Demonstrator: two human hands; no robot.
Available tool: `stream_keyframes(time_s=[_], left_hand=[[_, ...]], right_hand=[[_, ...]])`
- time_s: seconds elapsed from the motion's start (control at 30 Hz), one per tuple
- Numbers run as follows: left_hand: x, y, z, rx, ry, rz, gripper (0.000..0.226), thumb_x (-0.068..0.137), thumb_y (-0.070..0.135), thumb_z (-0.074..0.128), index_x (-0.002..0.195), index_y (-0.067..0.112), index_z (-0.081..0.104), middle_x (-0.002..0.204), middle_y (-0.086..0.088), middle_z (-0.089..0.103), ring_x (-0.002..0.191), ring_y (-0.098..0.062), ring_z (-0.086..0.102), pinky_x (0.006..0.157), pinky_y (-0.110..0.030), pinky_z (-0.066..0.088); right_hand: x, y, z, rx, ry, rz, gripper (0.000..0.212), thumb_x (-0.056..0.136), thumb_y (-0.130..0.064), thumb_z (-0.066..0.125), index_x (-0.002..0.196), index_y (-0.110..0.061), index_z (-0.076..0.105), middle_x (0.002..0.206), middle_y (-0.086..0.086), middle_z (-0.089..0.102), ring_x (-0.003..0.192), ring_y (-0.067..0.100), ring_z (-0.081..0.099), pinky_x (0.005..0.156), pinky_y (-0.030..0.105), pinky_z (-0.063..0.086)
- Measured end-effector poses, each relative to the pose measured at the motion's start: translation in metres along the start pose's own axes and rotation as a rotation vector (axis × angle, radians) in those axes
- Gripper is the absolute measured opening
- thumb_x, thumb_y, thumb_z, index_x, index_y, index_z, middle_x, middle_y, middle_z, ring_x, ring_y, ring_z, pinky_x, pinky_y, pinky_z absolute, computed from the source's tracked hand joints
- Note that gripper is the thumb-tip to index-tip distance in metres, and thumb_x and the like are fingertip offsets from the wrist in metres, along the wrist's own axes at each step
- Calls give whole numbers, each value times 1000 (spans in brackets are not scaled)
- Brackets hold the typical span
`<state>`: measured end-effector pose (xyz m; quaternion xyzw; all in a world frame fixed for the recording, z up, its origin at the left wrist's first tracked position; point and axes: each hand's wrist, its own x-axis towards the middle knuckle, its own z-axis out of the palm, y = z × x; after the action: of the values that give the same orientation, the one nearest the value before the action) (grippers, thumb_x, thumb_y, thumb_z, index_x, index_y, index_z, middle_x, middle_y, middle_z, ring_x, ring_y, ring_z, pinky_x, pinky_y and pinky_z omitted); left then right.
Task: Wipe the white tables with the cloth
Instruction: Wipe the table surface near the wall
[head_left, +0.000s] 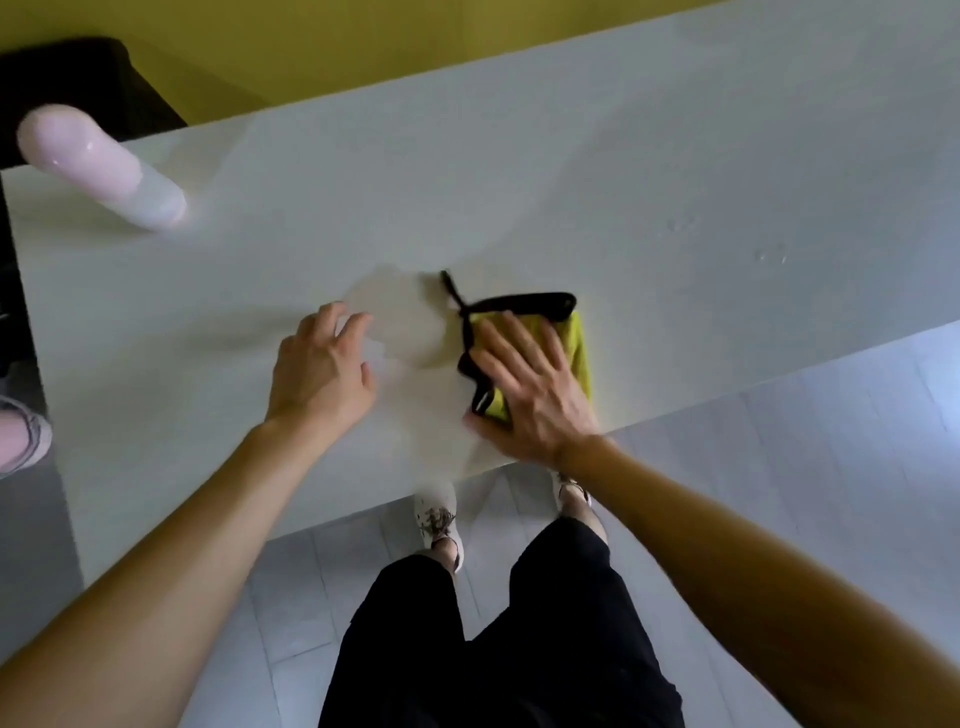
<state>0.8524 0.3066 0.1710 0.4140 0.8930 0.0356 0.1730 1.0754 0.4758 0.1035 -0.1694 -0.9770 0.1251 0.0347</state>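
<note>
Nearest: the person stands at the near long edge of the white table, both bare forearms reaching over it.

Right hand: flat, fingers spread, palm pressed down on the cloth. Not a closed grasp; it pins the cloth to the surface. The cloth is yellow-green with a black border and a thin black loop trailing to its far left. It lies close to the near edge, directly under the right hand, so that hand is plainly the working one.

Left hand: holds nothing, fingers loosely curled, fingertips on or just above the tabletop, left of the cloth and apart from it. Contact cannot be confirmed.

Between the hands: a faint, duller patch, possibly damp.

Table's long axis runs left-near to right-far. Judgement: the largest unwiped stretch lies to the right and farther out, so the next stroke likely sweeps that way. Small marks sit on the far right surface.

Far left: a blurred pale pink bottle stands on the table, well apart from the cloth; nothing obstructs a rightward sweep.
</note>
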Motion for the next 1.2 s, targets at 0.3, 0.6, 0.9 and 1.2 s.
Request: stream_keyframes(time_s=[0.3, 0.6, 0.9, 1.2], left_hand=[[87, 89, 18, -6, 88, 18, 49, 91, 8, 69, 139, 10, 61, 147, -21, 54, 132, -47, 54, 100, -59, 53], [165, 117, 2, 65, 164, 162, 46, 101, 14, 61, 146, 9, 58, 153, -19, 52, 138, -45, 53, 107, -60, 51], [248, 96, 17, 147, 343, 397, 52, 110, 33, 46, 154, 6, 52, 163, -23, 44, 151, -44, 43, 124, -56, 34], [280, 74, 26, -25, 510, 503, 51, 105, 26, 51, 152, 9, 59, 163, -18, 50, 153, -42, 44, 125, -61, 31]], right_hand=[[40, 144, -33, -25, -19, -144, 80, 100, -75, 55, 165, -30, 45, 179, 1, 27, 168, 30, 14, 132, 64, 14], [20, 111, -15, 75, -143, -505, 77, 102, -70, 53, 168, -31, 40, 181, 3, 21, 169, 29, 6, 134, 63, 6], [146, 268, -69, 16, 136, 231, 77, 100, -74, 53, 164, -32, 45, 177, 0, 33, 167, 29, 20, 132, 63, 15], [116, 168, -42, 120, -94, -417, 67, 104, -55, 65, 161, -22, 52, 176, 6, 33, 168, 30, 19, 132, 61, 20]])
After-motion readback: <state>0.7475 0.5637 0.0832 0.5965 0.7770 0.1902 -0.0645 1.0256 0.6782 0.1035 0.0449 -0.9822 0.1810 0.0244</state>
